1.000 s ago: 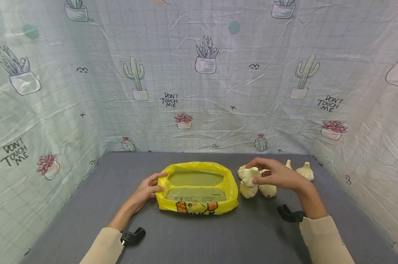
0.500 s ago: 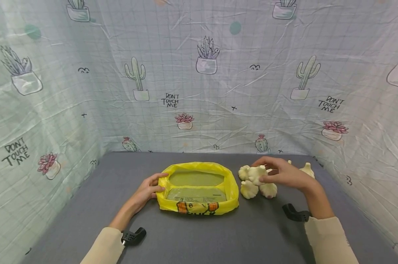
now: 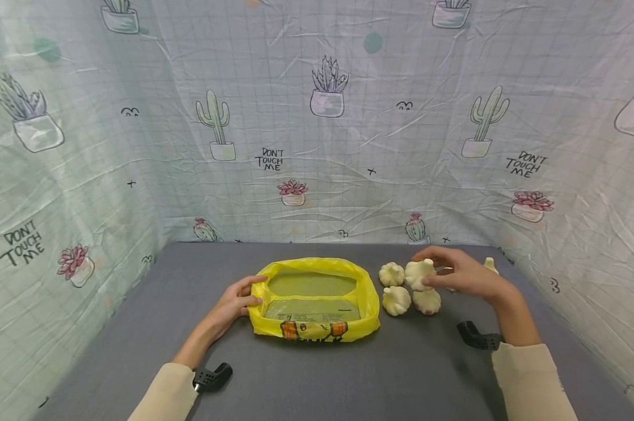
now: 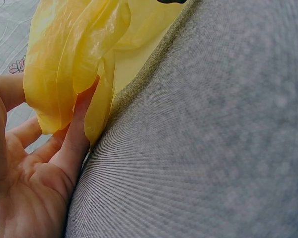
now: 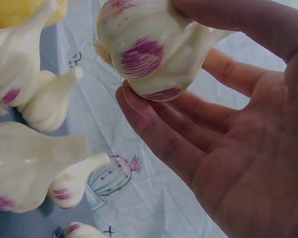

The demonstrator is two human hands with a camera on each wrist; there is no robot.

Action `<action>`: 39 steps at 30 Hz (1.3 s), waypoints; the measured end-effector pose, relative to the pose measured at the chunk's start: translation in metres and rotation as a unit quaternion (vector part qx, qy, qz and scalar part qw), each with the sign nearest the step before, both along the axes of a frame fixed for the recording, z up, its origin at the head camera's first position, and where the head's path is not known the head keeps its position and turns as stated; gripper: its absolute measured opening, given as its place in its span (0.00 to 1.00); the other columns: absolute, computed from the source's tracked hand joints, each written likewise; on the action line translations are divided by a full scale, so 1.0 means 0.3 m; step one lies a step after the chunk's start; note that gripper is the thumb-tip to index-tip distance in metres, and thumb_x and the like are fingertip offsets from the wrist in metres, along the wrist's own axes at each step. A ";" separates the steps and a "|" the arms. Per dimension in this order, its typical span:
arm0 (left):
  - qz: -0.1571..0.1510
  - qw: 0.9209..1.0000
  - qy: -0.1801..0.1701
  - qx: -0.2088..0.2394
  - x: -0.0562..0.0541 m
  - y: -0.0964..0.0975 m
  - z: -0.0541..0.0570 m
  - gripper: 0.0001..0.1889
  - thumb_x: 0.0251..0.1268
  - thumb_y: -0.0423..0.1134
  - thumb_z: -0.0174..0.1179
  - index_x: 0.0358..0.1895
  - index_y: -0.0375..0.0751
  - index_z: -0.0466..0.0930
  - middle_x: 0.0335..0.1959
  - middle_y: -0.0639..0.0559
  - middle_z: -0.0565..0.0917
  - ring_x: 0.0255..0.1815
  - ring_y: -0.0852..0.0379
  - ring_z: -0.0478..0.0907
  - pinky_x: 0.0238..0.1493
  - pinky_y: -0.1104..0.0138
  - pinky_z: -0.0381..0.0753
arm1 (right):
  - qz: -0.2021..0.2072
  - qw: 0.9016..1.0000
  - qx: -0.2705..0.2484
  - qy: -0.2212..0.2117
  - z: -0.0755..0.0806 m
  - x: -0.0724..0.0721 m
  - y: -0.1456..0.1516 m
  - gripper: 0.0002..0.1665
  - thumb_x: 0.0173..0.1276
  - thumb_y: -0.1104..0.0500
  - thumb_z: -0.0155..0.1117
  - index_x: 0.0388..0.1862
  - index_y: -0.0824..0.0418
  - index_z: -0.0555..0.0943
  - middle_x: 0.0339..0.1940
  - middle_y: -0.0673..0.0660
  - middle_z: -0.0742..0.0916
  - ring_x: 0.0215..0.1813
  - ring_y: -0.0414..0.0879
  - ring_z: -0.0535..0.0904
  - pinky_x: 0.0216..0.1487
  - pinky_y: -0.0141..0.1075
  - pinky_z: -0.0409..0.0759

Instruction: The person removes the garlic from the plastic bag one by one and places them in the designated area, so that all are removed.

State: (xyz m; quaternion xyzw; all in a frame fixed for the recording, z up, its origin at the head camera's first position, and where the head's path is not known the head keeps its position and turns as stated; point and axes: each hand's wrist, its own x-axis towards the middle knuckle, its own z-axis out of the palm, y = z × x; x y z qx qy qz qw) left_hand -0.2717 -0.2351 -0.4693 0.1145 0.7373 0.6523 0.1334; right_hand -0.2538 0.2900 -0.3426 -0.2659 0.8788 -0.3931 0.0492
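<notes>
On the left of the table, my left hand (image 3: 232,305) grips the side of a yellow plastic bag (image 3: 368,304), which stands with its mouth spread open upward. In the left wrist view the folded yellow film passes between the fingers of that hand. My right hand (image 3: 466,273) pinches a garlic bulb (image 3: 419,275) between thumb and fingertips, its stem pointing up. Purple streaks and a tuft of roots show on this bulb in the right wrist view. Close around it sit other garlic bulbs, one at the back (image 3: 391,274) and one in front (image 3: 397,301).
Another garlic bulb (image 3: 427,302) lies below the held one. The tip of a further bulb (image 3: 490,264) shows behind my right hand, which partly hides it. A patterned cloth curtain (image 3: 327,152) rises at the back and sides of the grey table (image 3: 317,380).
My right hand has moved to the right with the garlic bulb, away from the bag, uncovering the bulb at the back. My left hand and the bag have stayed in place.
</notes>
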 end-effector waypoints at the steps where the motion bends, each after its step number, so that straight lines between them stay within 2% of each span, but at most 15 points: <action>1: 0.000 1.000 0.000 0.000 0.000 0.001 0.001 0.34 0.72 0.33 0.58 0.80 0.41 0.60 0.78 0.31 0.64 0.55 0.51 0.83 0.48 0.60 0.87 | -0.002 1.000 0.001 0.002 -0.002 -0.001 0.004 0.23 0.71 0.55 0.70 0.64 0.54 0.81 0.65 0.59 0.83 0.70 0.63 0.74 0.65 0.63 0.76; 4: 0.000 1.000 0.000 -0.001 0.000 0.002 0.002 0.34 0.72 0.33 0.58 0.80 0.42 0.61 0.78 0.31 0.65 0.55 0.51 0.83 0.48 0.60 0.87 | -0.008 1.000 0.004 0.004 -0.007 -0.003 0.017 0.24 0.71 0.55 0.70 0.65 0.55 0.80 0.65 0.60 0.82 0.71 0.66 0.74 0.64 0.64 0.75; 11: -0.001 1.000 0.001 -0.002 0.001 0.000 0.002 0.34 0.72 0.33 0.58 0.80 0.42 0.60 0.77 0.30 0.65 0.55 0.50 0.83 0.49 0.60 0.87 | -0.023 1.000 0.011 -0.003 -0.005 -0.001 0.051 0.25 0.73 0.54 0.69 0.66 0.55 0.79 0.70 0.63 0.80 0.71 0.68 0.72 0.58 0.54 0.79; 15: -0.001 1.000 0.002 -0.004 -0.001 -0.002 0.000 0.34 0.72 0.33 0.58 0.80 0.43 0.61 0.78 0.31 0.65 0.56 0.50 0.82 0.49 0.60 0.87 | -0.029 1.000 0.006 -0.009 0.000 0.002 0.068 0.24 0.73 0.53 0.68 0.66 0.54 0.79 0.71 0.62 0.79 0.73 0.70 0.70 0.57 0.53 0.78; 23: -0.001 1.000 0.003 -0.003 0.000 -0.003 0.000 0.34 0.72 0.34 0.58 0.80 0.42 0.61 0.79 0.32 0.64 0.57 0.50 0.82 0.49 0.60 0.87 | -0.039 0.999 0.010 0.013 0.001 0.003 0.103 0.23 0.72 0.55 0.70 0.64 0.52 0.81 0.68 0.58 0.81 0.73 0.66 0.70 0.58 0.53 0.77; 39: 0.002 1.000 0.000 -0.011 -0.001 -0.002 0.000 0.34 0.72 0.34 0.58 0.80 0.43 0.61 0.80 0.33 0.62 0.58 0.48 0.82 0.49 0.59 0.87 | -0.060 0.998 0.024 -0.001 -0.030 0.000 0.186 0.23 0.73 0.55 0.68 0.66 0.56 0.80 0.68 0.61 0.80 0.72 0.68 0.71 0.57 0.52 0.78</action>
